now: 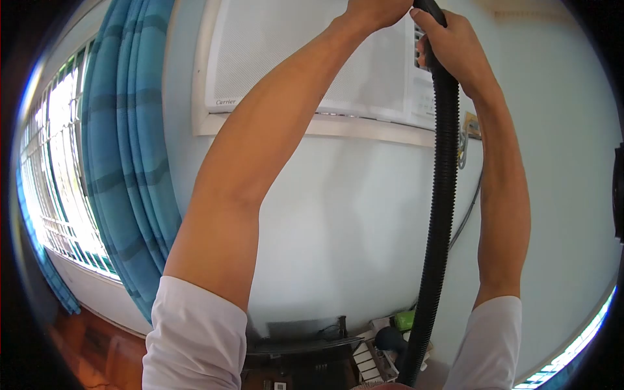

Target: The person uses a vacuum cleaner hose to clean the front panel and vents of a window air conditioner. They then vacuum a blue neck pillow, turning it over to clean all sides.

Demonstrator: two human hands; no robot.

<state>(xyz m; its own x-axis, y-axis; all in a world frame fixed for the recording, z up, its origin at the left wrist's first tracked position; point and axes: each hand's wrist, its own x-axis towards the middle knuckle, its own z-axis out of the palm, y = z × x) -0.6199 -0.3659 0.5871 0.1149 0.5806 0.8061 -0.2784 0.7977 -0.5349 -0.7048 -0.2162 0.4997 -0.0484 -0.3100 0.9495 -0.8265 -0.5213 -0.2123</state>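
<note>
A black ribbed hose (pixel 442 156) runs from the top of the view down to the bottom edge. My right hand (pixel 455 49) is closed around its smooth upper end. Just left of that end is my left hand (pixel 383 10), cut off by the top edge, so its fingers are hidden. Both arms reach up in front of a white Carrier air conditioner (pixel 364 78) set in the wall. Part of its front and its right-hand side panel lies behind my hands and the hose.
Blue curtains (pixel 133 130) hang beside a barred window (pixel 62 162) on the left. A grey cable (pixel 467 218) trails down the wall from an outlet (pixel 472 123). Below stand a dark monitor (pixel 305 348) and a green item (pixel 404 320) among clutter. Reddish floor (pixel 97 344) shows lower left.
</note>
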